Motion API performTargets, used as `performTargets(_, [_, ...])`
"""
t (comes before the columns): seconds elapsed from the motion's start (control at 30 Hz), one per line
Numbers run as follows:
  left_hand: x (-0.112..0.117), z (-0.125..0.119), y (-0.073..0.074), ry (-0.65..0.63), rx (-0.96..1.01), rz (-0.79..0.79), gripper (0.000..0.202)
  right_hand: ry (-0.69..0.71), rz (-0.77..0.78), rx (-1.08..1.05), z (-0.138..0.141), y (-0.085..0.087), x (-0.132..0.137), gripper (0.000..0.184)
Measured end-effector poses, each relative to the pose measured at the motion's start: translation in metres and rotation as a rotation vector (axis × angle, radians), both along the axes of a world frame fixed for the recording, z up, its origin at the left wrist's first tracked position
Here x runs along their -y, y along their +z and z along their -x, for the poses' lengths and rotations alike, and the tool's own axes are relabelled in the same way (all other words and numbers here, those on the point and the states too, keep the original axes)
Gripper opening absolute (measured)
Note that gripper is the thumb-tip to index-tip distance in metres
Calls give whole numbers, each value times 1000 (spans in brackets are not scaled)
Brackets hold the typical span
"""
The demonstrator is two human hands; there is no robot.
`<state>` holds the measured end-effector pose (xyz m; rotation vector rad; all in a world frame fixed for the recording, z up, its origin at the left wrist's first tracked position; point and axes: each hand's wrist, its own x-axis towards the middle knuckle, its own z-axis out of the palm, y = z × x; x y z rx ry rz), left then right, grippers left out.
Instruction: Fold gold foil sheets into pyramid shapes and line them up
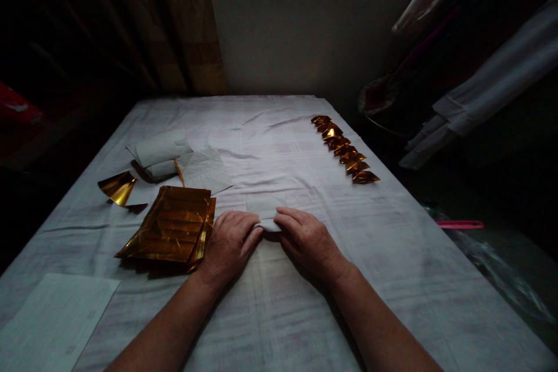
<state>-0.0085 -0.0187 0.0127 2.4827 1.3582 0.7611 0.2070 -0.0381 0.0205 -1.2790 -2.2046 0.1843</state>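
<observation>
Both of my hands rest on the cloth-covered table, fingertips meeting over a small white folded sheet. My left hand presses its curled fingers on the sheet's left part. My right hand lies on the sheet's right part, fingers bent down onto it. Most of the sheet is hidden under the fingers. Just left of my left hand lies a stack of gold foil sheets.
A row of several folded gold foil pieces runs along the table's right edge. Folded white papers and a flat white sheet lie at the left back, a gold foil cone beside them. Another white sheet lies at the near left corner.
</observation>
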Motion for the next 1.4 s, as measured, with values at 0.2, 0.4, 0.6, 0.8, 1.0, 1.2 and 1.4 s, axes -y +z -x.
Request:
performTargets(0.2, [4,2,2,-73,-58,18,39,43,-28,3,-5,0,-3,16])
performTargets(0.4, [6,2,4,-28,-40,21,16,77,12,18,-9,2,-2,15])
performTargets(0.6, [-2,0,0,29,69,6,18,-30,90,-105,-12,-5,-7,16])
performTargets(0.8, [-3,-1,-7,101,68,-81,29,-249,98,-208,-1,-16,-16,14])
performTargets(1.0, [3,-2,-6,32,-37,-134,50,-307,76,-197,5,-21,-17,18])
performTargets(1.2, [18,-14,2,-42,-176,-190,38,-303,63,-158,6,-23,-18,18])
performTargets(1.4, [24,-18,-6,-161,-237,-118,57,-323,56,-161,8,-23,-18,18])
